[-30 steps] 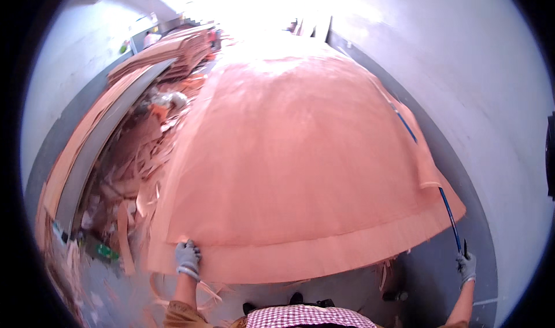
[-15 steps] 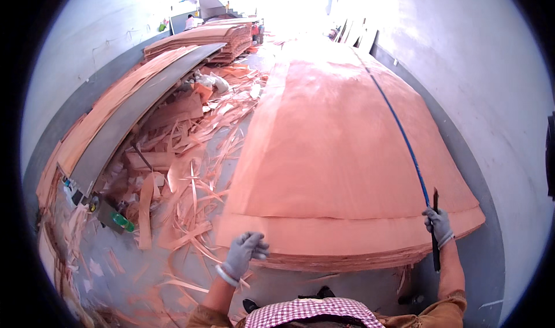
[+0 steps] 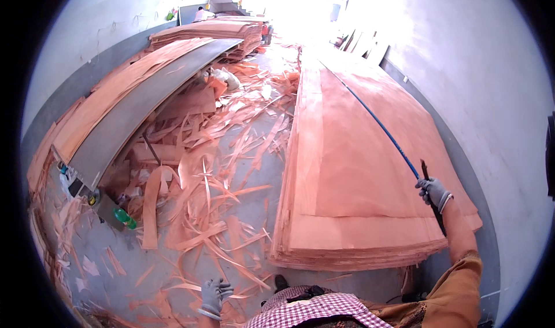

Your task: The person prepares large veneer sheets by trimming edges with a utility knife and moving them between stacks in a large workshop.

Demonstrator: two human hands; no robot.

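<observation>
My right hand, in a grey glove, is closed around the near end of a long thin blue pole. A dark, narrow stick-like piece passes through the same grip; whether it belongs to the pole cannot be made out. The pole slants away to the far left over a large stack of reddish wood veneer sheets. Low at the front, left of the stack, my left hand, also gloved, holds nothing, its fingers loosely apart above the littered floor.
Veneer scraps cover much of the floor left of the stack. Further left stands a bench with a long grey board, and a green bottle near its end. Another veneer stack lies behind; a wall runs along the right.
The view has turned left, so the stack sits further right. My left hand has dropped down and away from the stack's edge. The pole now slants more to the left.
</observation>
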